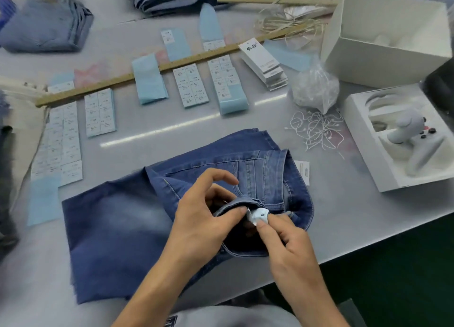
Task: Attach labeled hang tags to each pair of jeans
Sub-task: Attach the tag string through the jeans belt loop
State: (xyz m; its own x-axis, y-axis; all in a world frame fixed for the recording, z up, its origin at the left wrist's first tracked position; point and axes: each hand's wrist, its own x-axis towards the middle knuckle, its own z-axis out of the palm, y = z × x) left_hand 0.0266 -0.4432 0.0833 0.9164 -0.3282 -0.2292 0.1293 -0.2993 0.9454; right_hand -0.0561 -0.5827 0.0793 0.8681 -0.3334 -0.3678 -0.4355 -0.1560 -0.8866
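Now my right hand pinches the small white size label sewn inside the waistband, thumb and forefinger pressed together on it; the print looks like an M, though it is blurred. My left hand grips the waistband edge and folds it back, thumb on the denim, upper fingers loosely curled above.

The folded jeans lie flat on the grey tabletop directly in front of me. A white card shows at the far right edge of the pair; whether it is already fastened I cannot tell.

Judgement: I am reading the size, so no tag is matched to this pair yet. Left to do: pick the right sticker, a tag, a string, and tie on.

Supplies beyond:
- sticker sheets on blue backing, laid in rows under a wooden ruler
- stack of blank hang tags, just right of the sheets
- loose white strings beside a plastic bag

Stacks of folded jeans wait at the far left and centre; tagged or not, unclear.
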